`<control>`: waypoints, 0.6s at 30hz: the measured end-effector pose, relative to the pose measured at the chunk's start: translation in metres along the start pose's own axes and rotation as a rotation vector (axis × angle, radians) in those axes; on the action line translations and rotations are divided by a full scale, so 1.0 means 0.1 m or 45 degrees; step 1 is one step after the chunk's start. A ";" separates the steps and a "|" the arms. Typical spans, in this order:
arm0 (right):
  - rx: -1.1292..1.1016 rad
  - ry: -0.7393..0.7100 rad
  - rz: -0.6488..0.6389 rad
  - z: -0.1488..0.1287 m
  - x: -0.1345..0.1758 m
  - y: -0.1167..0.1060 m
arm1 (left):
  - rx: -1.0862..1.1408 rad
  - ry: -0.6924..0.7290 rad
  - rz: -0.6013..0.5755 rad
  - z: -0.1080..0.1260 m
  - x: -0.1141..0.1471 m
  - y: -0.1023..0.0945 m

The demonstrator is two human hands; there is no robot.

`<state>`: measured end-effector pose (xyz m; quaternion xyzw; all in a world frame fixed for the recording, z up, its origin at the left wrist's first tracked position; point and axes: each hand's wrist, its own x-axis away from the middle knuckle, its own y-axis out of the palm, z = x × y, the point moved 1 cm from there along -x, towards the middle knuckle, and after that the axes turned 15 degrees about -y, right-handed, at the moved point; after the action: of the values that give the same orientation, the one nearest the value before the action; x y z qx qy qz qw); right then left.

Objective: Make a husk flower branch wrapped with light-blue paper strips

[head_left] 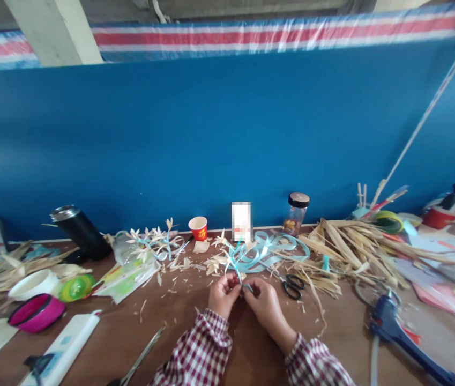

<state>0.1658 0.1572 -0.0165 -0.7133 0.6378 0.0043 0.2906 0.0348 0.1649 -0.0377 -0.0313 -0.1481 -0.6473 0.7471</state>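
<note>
My left hand [223,296] is closed in a pinch on a thin light blue stem that rises toward pale husk flowers [223,258]. Close beside it, my right hand [266,303] pinches a short end of light blue ribbon at the base of the stem. A loose heap of the same light blue ribbon [265,252] lies just behind both hands, partly mixed with the flowers. Black-handled scissors [293,287] rest on the table to the right of my right hand.
Dried corn husks [348,249] spread at the right, with a blue glue gun [398,327] in front. A lidded jar [296,214] and red paper cup [198,229] stand behind. At left are a black flask [80,233], magenta bowl [36,313] and power strip [66,346].
</note>
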 end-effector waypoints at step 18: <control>0.171 -0.062 -0.051 0.02 0.04 0.02 | -0.096 0.032 0.025 -0.03 -0.01 -0.01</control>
<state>0.1652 0.1546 -0.0207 -0.7045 0.6150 -0.0270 0.3531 0.0340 0.1645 -0.0408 -0.0527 -0.1139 -0.6455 0.7534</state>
